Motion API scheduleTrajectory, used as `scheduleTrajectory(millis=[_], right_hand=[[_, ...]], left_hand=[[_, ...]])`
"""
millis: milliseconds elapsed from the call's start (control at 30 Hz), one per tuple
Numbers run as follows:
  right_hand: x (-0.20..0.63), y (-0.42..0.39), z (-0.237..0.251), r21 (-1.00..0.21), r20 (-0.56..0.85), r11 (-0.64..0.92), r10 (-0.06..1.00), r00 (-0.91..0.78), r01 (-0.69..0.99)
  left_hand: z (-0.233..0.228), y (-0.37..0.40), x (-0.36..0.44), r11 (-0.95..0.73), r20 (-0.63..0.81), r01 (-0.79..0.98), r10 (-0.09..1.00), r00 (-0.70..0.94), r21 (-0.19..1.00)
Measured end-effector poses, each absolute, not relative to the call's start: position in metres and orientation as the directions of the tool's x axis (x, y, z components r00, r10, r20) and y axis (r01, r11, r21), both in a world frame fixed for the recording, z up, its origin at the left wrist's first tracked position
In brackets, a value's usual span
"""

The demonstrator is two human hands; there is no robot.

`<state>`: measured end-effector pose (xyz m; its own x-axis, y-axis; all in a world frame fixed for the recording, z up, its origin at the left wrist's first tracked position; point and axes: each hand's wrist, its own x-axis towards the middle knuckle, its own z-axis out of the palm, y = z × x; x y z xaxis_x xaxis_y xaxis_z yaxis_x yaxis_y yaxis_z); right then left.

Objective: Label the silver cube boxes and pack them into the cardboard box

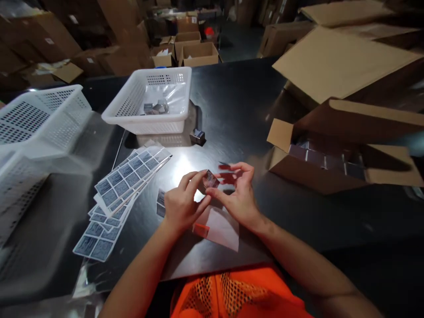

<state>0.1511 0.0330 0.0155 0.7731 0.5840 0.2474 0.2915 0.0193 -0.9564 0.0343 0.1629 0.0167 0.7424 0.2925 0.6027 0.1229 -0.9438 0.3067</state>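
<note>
My left hand (pixel 185 198) grips a small shiny box (pixel 210 179) between thumb and fingers; dark printing shows on its face. Against the near corner of this box rests the thumb of my right hand (pixel 240 194). The other right fingers are spread and blurred, with a thin dark piece (pixel 224 164) at the index fingertip, perhaps a label. Beneath the hands lies a whitish sheet (pixel 227 229) with an orange-red patch (pixel 200 230). A strip of dark labels (pixel 160 203) is partly hidden behind my left hand. Fanned label sheets (pixel 127 181) lie to the left.
A white basket (pixel 145 118) holds several small shiny boxes and clear plastic. Another small box (pixel 198 137) stands beside it on the dark table (pixel 232 115). More white baskets (pixel 62 119) are at left. On the right, an open carton (pixel 298 172) contains rows of small boxes.
</note>
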Motion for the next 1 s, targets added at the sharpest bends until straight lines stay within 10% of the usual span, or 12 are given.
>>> scheduleTrajectory(millis=[200, 467, 1000], right_hand=[[0.181, 0.008, 0.034, -0.823, 0.565, 0.211, 0.411, 0.716, 0.528], [0.180, -0.004, 0.042, -0.999, 0.024, 0.036, 0.773, 0.635, -0.006], [0.174, 0.001, 0.045, -0.985, -0.143, -0.051, 0.775, 0.616, -0.165]], left_hand=[[0.016, 0.172, 0.035, -0.744, 0.442, -0.002, 0.394, 0.806, 0.668], [0.017, 0.169, 0.033, -0.621, 0.321, -0.004, 0.400, 0.858, 0.784], [0.023, 0.165, 0.034, -0.705, 0.416, -0.134, 0.244, 0.876, 0.696]])
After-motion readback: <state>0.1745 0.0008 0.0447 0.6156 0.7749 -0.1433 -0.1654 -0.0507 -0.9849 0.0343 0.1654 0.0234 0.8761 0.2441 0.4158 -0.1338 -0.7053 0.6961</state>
